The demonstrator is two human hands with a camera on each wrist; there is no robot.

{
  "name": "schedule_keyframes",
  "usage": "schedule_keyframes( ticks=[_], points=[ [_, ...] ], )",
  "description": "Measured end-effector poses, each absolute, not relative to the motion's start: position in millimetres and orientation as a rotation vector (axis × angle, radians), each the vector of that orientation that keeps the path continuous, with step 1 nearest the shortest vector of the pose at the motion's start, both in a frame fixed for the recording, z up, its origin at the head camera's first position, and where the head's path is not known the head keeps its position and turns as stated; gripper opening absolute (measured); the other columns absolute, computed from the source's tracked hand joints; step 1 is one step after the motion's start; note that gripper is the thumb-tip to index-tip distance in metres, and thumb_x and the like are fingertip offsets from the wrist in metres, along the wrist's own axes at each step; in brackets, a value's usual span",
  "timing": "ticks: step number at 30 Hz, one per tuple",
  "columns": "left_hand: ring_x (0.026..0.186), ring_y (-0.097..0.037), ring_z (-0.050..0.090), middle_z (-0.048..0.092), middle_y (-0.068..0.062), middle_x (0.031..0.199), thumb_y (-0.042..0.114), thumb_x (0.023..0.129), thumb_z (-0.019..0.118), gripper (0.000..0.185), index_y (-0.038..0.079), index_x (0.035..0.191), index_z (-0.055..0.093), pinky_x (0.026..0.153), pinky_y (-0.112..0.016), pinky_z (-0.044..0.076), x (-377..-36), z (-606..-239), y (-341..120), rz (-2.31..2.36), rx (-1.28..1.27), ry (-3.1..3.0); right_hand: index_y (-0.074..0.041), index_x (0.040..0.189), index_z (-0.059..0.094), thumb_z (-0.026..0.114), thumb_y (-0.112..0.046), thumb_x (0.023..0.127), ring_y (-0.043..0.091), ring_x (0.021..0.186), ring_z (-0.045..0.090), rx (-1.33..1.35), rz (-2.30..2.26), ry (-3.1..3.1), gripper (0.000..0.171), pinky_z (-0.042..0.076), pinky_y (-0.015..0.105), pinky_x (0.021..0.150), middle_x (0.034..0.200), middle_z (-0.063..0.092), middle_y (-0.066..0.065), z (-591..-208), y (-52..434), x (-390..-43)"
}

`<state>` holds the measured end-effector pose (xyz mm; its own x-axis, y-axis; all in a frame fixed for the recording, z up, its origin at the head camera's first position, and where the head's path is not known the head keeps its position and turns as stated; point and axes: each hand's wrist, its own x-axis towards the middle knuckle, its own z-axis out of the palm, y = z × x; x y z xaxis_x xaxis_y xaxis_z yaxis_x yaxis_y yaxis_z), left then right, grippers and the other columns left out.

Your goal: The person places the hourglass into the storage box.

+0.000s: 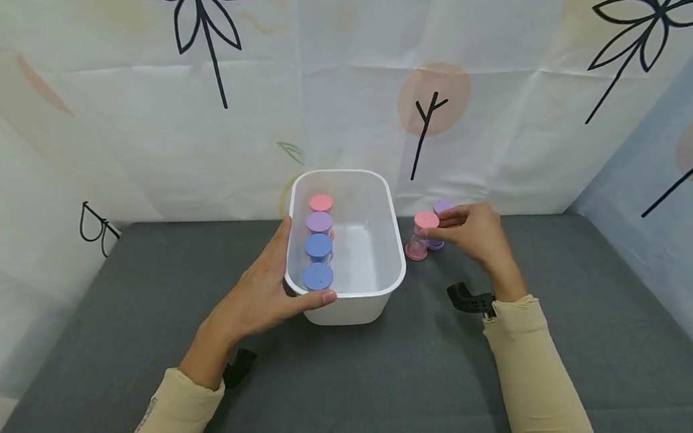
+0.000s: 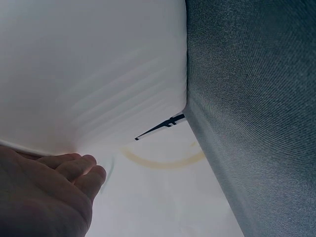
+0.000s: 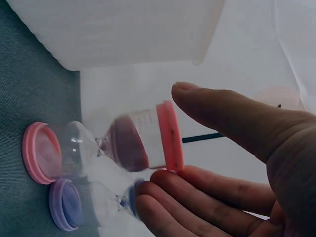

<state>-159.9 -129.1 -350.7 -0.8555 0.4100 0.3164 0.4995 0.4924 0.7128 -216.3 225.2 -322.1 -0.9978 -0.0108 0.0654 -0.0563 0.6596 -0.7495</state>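
Observation:
My left hand (image 1: 261, 286) holds the white plastic tub (image 1: 355, 308) at its near left corner, fingers along the left wall and thumb over the front rim. Inside, along the left wall, stand a pink sand timer (image 1: 321, 203), a purple one (image 1: 319, 222) and two blue ones (image 1: 318, 247). Right of the tub, my right hand (image 1: 471, 229) pinches the pink cap of another sand timer (image 3: 131, 143), thumb on one side and fingers on the other. This timer is upright, with sand showing in its upper bulb. Close beside it stands a purple sand timer (image 3: 64, 205), partly hidden by the fingers.
A dark grey cloth (image 1: 358, 383) covers the table. Behind it hangs a pale fabric backdrop (image 1: 351, 115) with printed plants, close to the tub's far end. A black strap mount (image 1: 470, 300) sits at the right wrist.

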Motion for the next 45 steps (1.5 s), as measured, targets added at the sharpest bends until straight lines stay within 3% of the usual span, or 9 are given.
schedule_keyframes(
  ticks=[14,22,28,31,37,41,45],
  points=[
    [0.138,-0.018,0.039,0.022,0.004,0.163,0.059,0.077,0.082,0.121,0.041,0.161,-0.003,0.107,-0.054,0.039,-159,-351,-129,-1.297,-0.760,-2.662,0.003,0.113,0.074,0.089,-0.031,0.079,0.032,0.096,0.072,0.018,1.097,-2.717,0.051,0.054,0.046,0.076,0.102,0.075,0.019,-345,196,-225],
    [0.140,-0.016,0.036,0.019,0.007,0.165,0.060,0.077,0.082,0.121,0.040,0.161,-0.003,0.108,-0.056,0.037,-160,-349,-127,-1.284,-0.764,-2.664,0.005,0.106,0.076,0.087,-0.024,0.082,0.035,0.092,0.072,0.112,1.077,-2.630,0.040,0.044,0.051,0.092,0.095,0.075,0.021,-350,198,-227],
    [0.141,-0.017,0.036,0.018,0.006,0.165,0.059,0.077,0.082,0.121,0.039,0.162,-0.003,0.108,-0.057,0.037,-160,-349,-127,-1.278,-0.753,-2.679,0.004,0.110,0.076,0.088,-0.024,0.081,0.031,0.091,0.073,0.124,1.187,-2.580,0.041,0.052,0.024,0.069,0.099,0.075,0.019,-337,201,-221],
    [0.140,-0.017,0.037,0.020,0.006,0.165,0.060,0.077,0.081,0.120,0.042,0.161,-0.003,0.108,-0.056,0.038,-159,-349,-127,-1.285,-0.748,-2.679,0.002,0.114,0.075,0.088,-0.024,0.081,0.025,0.093,0.073,0.115,1.289,-2.517,0.044,0.050,0.015,0.068,0.104,0.075,0.018,-326,203,-215],
    [0.140,-0.017,0.036,0.019,0.006,0.165,0.061,0.077,0.081,0.121,0.043,0.160,-0.004,0.108,-0.057,0.037,-158,-349,-128,-1.280,-0.728,-2.695,0.002,0.119,0.073,0.089,-0.019,0.080,0.010,0.089,0.071,0.154,1.551,-2.310,0.046,0.054,0.020,0.077,0.103,0.075,0.009,-304,206,-203],
    [0.140,-0.016,0.037,0.021,0.005,0.164,0.059,0.077,0.082,0.121,0.042,0.161,-0.003,0.109,-0.055,0.036,-158,-350,-129,-1.301,-0.748,-2.671,0.003,0.119,0.073,0.088,-0.012,0.080,0.011,0.089,0.072,0.200,1.672,-2.170,0.044,0.054,0.021,0.080,0.097,0.076,-0.001,-292,207,-196],
    [0.140,-0.016,0.037,0.023,0.005,0.163,0.058,0.077,0.083,0.121,0.040,0.161,-0.003,0.110,-0.053,0.035,-159,-351,-129,-1.312,-0.768,-2.651,0.005,0.115,0.074,0.086,-0.004,0.081,0.015,0.087,0.073,0.256,1.809,-2.011,0.038,0.055,0.023,0.081,0.093,0.077,0.001,-283,205,-190]
  ],
)
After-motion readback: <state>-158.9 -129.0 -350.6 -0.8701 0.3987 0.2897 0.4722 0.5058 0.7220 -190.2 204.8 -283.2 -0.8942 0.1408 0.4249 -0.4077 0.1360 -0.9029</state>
